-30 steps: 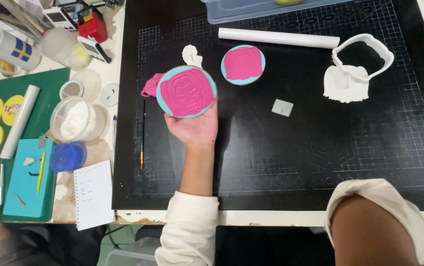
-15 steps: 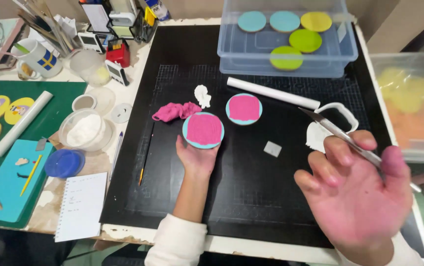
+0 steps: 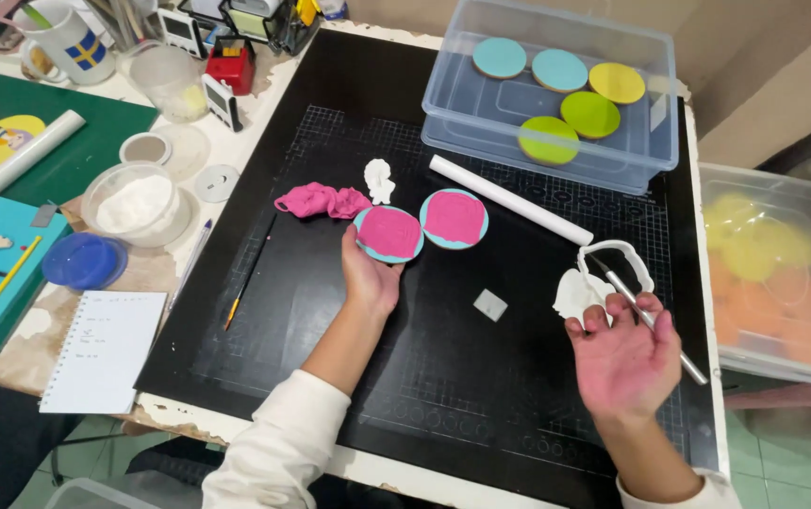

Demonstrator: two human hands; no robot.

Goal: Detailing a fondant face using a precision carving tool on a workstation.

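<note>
Hands work over a black cutting mat that covers the middle of the worktop. The left hand lies palm up on the mat, its fingers curled under the near edge of a round teal cookie topped with textured pink icing, so the cookie rests on the fingertips. A second cookie of the same kind sits just right of it, the two rims touching or nearly so. Just left of the held cookie lies a crumpled scrap of pink fondant, with a small white fondant piece just beyond it.

The right hand is over the right side of the mat, palm up, fingers spread and loosely bent; a thin metal tool lies across them, held perhaps only by the thumb and forefinger, though blur makes the grip hard to read. Its far tip points at a white fondant scrap with a looped strip. A white rolling pin lies slantwise beyond that, and a small grey square lies between the hands.

At the far edge of the mat stands a clear plastic box holding teal, yellow and green cookies. Left of the mat are a tub of white powder, a blue lid and a notepad.
</note>
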